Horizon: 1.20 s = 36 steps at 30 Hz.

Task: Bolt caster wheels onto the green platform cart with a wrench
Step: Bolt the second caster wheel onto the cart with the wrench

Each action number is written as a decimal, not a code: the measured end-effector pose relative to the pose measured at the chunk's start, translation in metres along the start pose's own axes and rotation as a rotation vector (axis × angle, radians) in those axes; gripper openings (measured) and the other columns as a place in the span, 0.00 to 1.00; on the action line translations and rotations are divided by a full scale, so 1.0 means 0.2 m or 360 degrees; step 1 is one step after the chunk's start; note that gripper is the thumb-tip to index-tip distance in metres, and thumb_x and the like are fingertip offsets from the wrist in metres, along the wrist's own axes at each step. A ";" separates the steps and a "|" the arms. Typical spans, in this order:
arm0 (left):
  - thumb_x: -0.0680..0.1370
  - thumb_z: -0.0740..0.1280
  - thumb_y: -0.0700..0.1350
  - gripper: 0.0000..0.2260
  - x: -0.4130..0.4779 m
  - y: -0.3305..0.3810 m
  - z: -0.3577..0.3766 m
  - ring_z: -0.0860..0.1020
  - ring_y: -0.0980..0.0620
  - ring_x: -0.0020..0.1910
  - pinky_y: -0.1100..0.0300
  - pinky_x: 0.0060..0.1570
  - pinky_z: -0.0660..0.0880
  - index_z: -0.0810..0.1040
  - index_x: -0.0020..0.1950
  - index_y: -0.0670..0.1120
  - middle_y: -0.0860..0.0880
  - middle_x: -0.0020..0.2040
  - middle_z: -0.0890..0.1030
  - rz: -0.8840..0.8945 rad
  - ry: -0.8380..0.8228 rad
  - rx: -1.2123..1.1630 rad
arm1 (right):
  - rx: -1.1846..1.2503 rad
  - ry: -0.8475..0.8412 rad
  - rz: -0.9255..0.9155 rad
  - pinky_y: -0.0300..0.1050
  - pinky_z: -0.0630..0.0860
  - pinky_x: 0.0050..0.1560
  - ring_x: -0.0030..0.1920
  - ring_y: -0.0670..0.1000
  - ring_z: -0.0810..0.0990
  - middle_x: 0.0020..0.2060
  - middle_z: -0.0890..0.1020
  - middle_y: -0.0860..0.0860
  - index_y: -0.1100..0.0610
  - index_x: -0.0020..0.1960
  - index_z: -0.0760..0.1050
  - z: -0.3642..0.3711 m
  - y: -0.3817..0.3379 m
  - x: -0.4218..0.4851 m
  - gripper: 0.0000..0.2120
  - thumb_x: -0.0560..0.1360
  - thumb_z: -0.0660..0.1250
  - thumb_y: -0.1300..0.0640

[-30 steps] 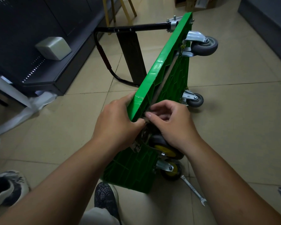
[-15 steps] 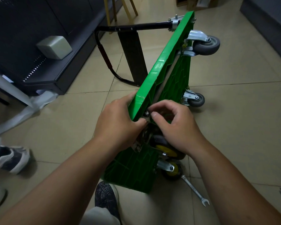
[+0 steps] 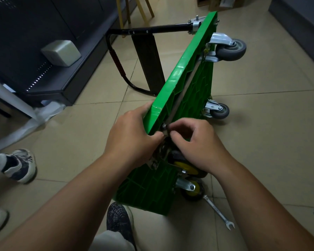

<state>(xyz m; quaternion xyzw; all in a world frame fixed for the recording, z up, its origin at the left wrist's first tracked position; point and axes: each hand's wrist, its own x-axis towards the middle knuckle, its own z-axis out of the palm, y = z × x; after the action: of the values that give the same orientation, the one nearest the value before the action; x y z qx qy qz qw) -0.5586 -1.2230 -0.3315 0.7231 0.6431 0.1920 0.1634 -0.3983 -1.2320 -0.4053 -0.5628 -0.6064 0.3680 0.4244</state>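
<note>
Noted a shift from a second ago: right hand [image 3: 198,147] fingertips, then laid along the platform edge, now drawn together in a pinch on a small metal fastener [image 3: 164,126] at the near upper corner; a bystander's shoe [image 3: 22,165] now planted at 9 o'clock. Found left hand [image 3: 130,138] curled round that same corner of the green platform cart [image 3: 179,75], thumb just beside the fastener. Found cart standing on its long edge on the floor [image 3: 261,142], ribbed underside facing 3 o'clock. Recorded yellow caster wheels [image 3: 187,168] at 6 o'clock below the right hand, the upper one partly hidden by the wrist; grey casters [image 3: 230,49] at 1 o'clock. Recorded wrench [image 3: 217,211] flat on the floor at 5 o'clock, untouched, just beside the lower yellow wheel. Logged black handle [image 3: 149,30] at 12 o'clock.
</note>
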 end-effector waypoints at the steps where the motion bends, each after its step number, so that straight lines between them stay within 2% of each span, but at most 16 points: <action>1: 0.72 0.75 0.48 0.32 0.00 0.00 0.00 0.83 0.52 0.44 0.50 0.44 0.83 0.70 0.75 0.64 0.55 0.55 0.84 0.0009 0.0005 0.0003 | 0.0069 0.0085 -0.0042 0.42 0.81 0.47 0.45 0.41 0.82 0.43 0.84 0.41 0.47 0.52 0.81 0.00 -0.01 0.00 0.06 0.75 0.72 0.53; 6: 0.73 0.75 0.48 0.32 0.00 0.00 0.00 0.82 0.52 0.45 0.50 0.45 0.83 0.70 0.75 0.63 0.55 0.55 0.83 0.0021 -0.0001 0.0001 | 0.0146 0.0145 -0.0062 0.44 0.82 0.44 0.42 0.42 0.83 0.40 0.84 0.44 0.49 0.50 0.82 0.04 -0.04 0.01 0.07 0.73 0.76 0.55; 10: 0.73 0.74 0.49 0.31 0.00 0.00 0.00 0.82 0.54 0.43 0.54 0.41 0.81 0.71 0.75 0.63 0.56 0.54 0.84 0.0038 0.0003 0.0000 | 0.0100 0.0208 0.0003 0.36 0.80 0.42 0.41 0.40 0.82 0.39 0.84 0.43 0.50 0.50 0.83 0.05 -0.05 0.02 0.06 0.74 0.76 0.55; 14: 0.74 0.74 0.49 0.31 -0.01 0.00 0.00 0.82 0.54 0.44 0.52 0.42 0.82 0.70 0.75 0.64 0.56 0.55 0.84 0.0025 0.0006 -0.0002 | 0.0009 0.0226 0.0048 0.30 0.76 0.38 0.38 0.38 0.80 0.38 0.82 0.41 0.49 0.50 0.82 0.07 -0.07 0.02 0.04 0.75 0.74 0.54; 20: 0.73 0.74 0.48 0.32 -0.01 0.01 0.00 0.82 0.51 0.46 0.48 0.45 0.82 0.70 0.76 0.63 0.54 0.57 0.84 0.0038 0.0032 0.0020 | 0.0130 0.0221 0.0225 0.36 0.80 0.41 0.38 0.41 0.82 0.39 0.83 0.44 0.52 0.49 0.81 0.09 -0.08 0.04 0.04 0.75 0.74 0.54; 25: 0.72 0.74 0.48 0.32 -0.01 0.01 0.00 0.82 0.51 0.44 0.48 0.43 0.82 0.70 0.74 0.64 0.54 0.53 0.84 0.0043 0.0022 0.0012 | 0.0049 0.0191 -0.0007 0.34 0.78 0.41 0.40 0.41 0.82 0.38 0.83 0.44 0.50 0.49 0.81 0.05 -0.07 0.02 0.07 0.73 0.76 0.57; 30: 0.73 0.75 0.48 0.33 0.00 -0.01 0.01 0.83 0.51 0.45 0.48 0.43 0.83 0.69 0.75 0.65 0.54 0.55 0.84 0.0041 0.0011 0.0008 | 0.0064 0.0231 -0.0047 0.32 0.78 0.41 0.41 0.39 0.82 0.39 0.84 0.43 0.50 0.46 0.82 0.05 -0.07 0.00 0.06 0.72 0.76 0.58; 36: 0.72 0.74 0.50 0.32 0.00 -0.02 0.01 0.83 0.51 0.46 0.49 0.46 0.82 0.71 0.75 0.63 0.55 0.55 0.85 0.0076 0.0043 0.0014 | 0.0295 0.0184 0.0068 0.41 0.83 0.44 0.40 0.43 0.85 0.38 0.86 0.46 0.52 0.46 0.83 0.04 -0.06 0.03 0.08 0.70 0.79 0.60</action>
<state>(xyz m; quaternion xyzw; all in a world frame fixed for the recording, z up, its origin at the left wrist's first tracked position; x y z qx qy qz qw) -0.5616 -1.2218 -0.3352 0.7363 0.6286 0.2028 0.1470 -0.4101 -1.2273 -0.3970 -0.5543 -0.5320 0.3985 0.5010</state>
